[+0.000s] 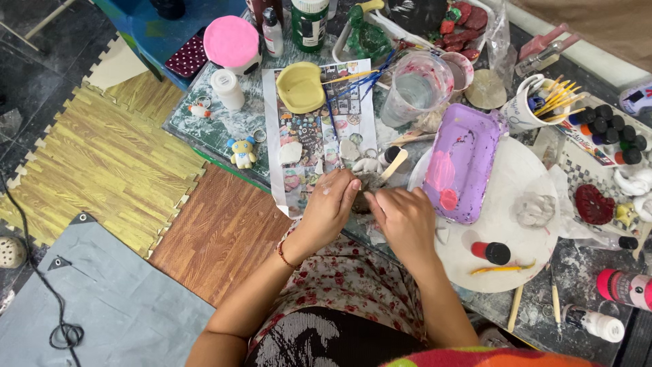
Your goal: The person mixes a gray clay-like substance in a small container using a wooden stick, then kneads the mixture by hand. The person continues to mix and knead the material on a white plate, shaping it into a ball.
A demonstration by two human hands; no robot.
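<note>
My left hand (pixel 331 204) and my right hand (pixel 403 219) meet at the near edge of a low table, both closed around a small grey-brown lump of clay (pixel 362 197) that is mostly hidden between the fingers. A flat wooden stick (pixel 392 165) lies just behind the hands. The lump sits over a printed paper sheet (pixel 318 132) with small white clay pieces on it. A yellow bowl-shaped mould (pixel 300 86) rests at the far end of that sheet.
A purple tray (pixel 462 160) lies on a white round board (pixel 506 224) at the right, beside a grey clay blob (pixel 535 208) and a red-and-black paint bottle (pixel 491 252). A clear water cup (pixel 415 88), brush cup (pixel 526 109) and paint bottles (pixel 611 129) stand behind. Foam floor mats (pixel 102 163) lie left.
</note>
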